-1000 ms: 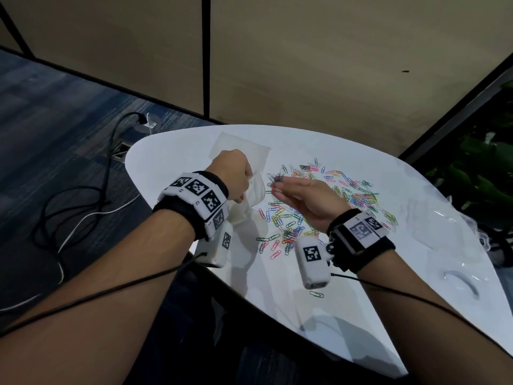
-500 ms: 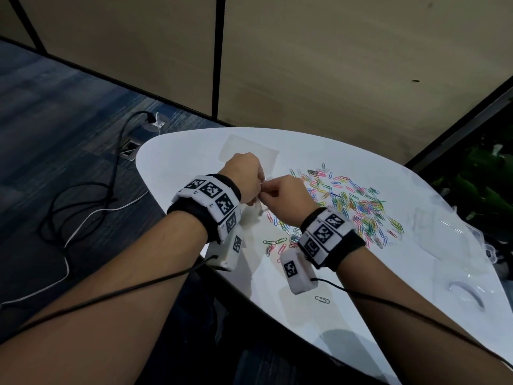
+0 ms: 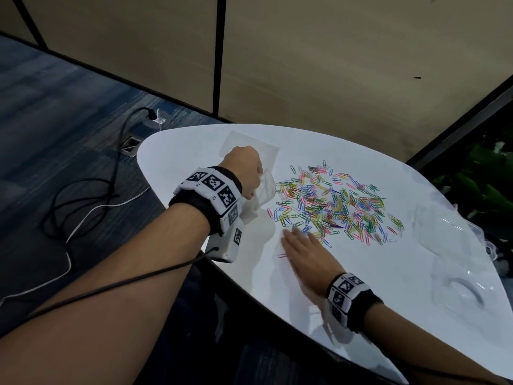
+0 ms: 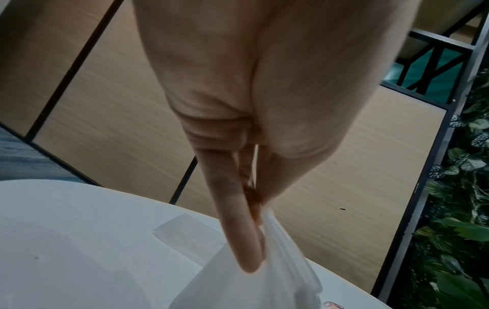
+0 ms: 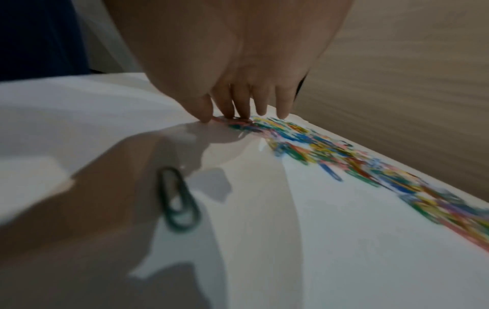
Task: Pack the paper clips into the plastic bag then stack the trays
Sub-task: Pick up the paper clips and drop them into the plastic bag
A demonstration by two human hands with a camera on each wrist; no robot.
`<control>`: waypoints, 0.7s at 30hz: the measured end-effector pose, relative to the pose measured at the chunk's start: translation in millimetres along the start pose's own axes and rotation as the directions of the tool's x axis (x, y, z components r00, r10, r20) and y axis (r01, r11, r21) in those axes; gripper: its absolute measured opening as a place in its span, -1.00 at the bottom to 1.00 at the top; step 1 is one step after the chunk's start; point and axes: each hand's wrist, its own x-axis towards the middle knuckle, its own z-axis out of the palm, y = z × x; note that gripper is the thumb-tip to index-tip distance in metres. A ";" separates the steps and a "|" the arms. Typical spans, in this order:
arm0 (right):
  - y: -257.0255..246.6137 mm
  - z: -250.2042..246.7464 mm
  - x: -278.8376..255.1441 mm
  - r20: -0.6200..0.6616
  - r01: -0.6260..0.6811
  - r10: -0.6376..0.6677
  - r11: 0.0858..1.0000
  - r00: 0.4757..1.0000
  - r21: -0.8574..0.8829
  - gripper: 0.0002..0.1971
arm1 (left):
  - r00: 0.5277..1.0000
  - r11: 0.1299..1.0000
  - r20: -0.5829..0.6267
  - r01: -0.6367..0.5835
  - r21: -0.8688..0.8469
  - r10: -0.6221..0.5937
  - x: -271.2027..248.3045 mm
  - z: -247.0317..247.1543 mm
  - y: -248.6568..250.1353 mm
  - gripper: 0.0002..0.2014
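A pile of coloured paper clips is spread over the middle of the white table. My left hand pinches the rim of a clear plastic bag that hangs just left of the pile; the pinch on the plastic bag shows in the left wrist view. My right hand lies flat and open on the table, fingertips touching the near edge of the paper clips. Clear trays lie at the table's right end.
Another flat clear bag lies behind my left hand. A lone green clip sits near my right wrist, and a pink one lies left of the hand. Cables and a floor socket lie left of the table. Plants stand at right.
My right hand has left the bag's mouth, swung back toward me and now rests flat at the near edge of the pile. My left hand still holds the bag.
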 end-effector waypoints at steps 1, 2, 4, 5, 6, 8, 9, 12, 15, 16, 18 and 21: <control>8.8 3.7 -0.5 0.024 -0.049 0.050 0.998 0.998 -0.028 -0.28 | 1.000 1.000 0.004 -0.001 0.006 0.001 0.8 1.2 1.5 -0.67; 16.1 5.0 0.3 0.059 -0.089 0.091 0.995 0.994 -0.033 -0.28 | 1.000 1.000 0.008 0.000 0.007 0.000 1.7 2.8 3.2 -0.68; 26.5 7.2 5.3 0.086 -0.149 0.145 0.988 0.986 0.048 -0.38 | 1.000 1.000 0.019 0.000 0.007 0.000 3.2 6.2 6.6 -0.68; 28.4 5.1 8.8 0.068 -0.174 0.167 0.979 0.984 0.109 -0.48 | 1.000 1.000 0.024 -0.002 0.011 0.002 3.6 7.8 7.7 -0.67; 29.2 1.3 12.8 0.044 -0.182 0.177 0.972 0.983 0.151 -0.61 | 1.000 1.000 0.028 -0.005 0.018 0.005 3.9 9.1 9.1 -0.66; 29.8 -7.6 21.0 0.009 -0.173 0.174 0.968 0.985 0.182 -0.85 | 0.999 0.999 0.036 -0.011 0.032 0.010 3.9 11.4 11.3 -0.65; 31.1 -11.5 23.2 0.004 -0.187 0.191 0.958 0.982 0.215 -0.89 | 0.999 0.999 0.039 -0.014 0.036 0.013 4.0 12.8 12.4 -0.65; 42.2 -25.1 24.7 0.009 -0.337 0.373 0.829 0.928 0.445 -0.82 | 0.998 0.999 0.060 -0.014 0.035 0.012 3.9 16.2 15.1 -0.69; 60.8 -44.2 19.0 0.067 -0.474 0.614 0.531 0.786 0.703 -0.87 | 0.997 1.000 0.073 -0.006 0.007 0.005 2.6 17.4 18.3 -0.70; 66.8 -51.9 17.3 0.124 -0.487 0.662 0.398 0.740 0.777 -0.91 | 0.997 1.000 0.076 -0.005 -0.003 0.005 2.3 17.8 19.4 -0.70; 74.9 -68.7 15.4 0.229 -0.414 0.686 0.115 0.690 0.903 -0.93 | 0.996 1.000 0.085 -0.006 -0.024 0.008 1.8 19.1 21.9 -0.70; 71.0 -103.5 18.1 0.293 -0.110 0.629 -0.313 0.720 0.943 -0.87 | 0.995 0.999 0.093 -0.028 -0.036 0.032 0.7 21.7 24.8 -0.69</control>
